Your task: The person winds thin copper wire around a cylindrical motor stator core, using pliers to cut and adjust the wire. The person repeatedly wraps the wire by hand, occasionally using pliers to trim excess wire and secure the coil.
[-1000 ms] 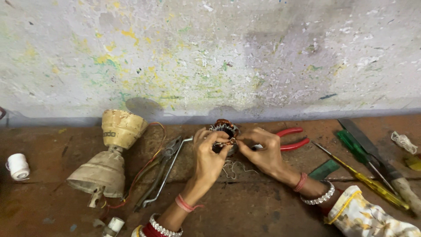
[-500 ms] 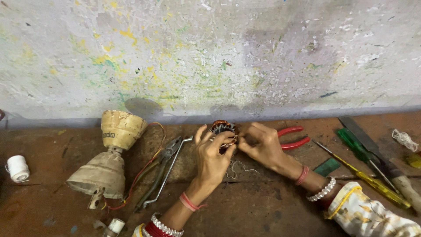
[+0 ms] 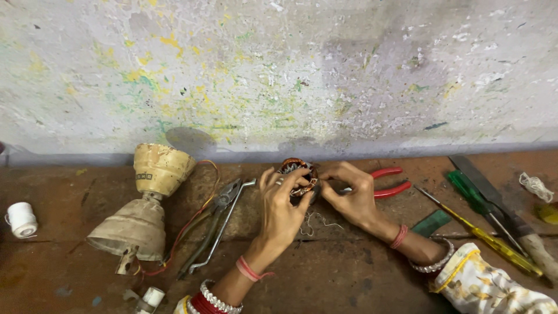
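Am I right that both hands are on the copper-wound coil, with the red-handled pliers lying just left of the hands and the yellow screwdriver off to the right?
Not quite. The red-handled pliers lie to the right of the hands, partly behind the right hand; the grey pliers are the ones on the left. The rest holds in the head view: left hand and right hand are on the copper-wound coil, yellow screwdriver off right.

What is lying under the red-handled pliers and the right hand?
The red-handled pliers lie on the brown workbench. Their head is hidden behind the right hand, which, with the left hand, holds a copper-wound coil. The coil's underside is covered.
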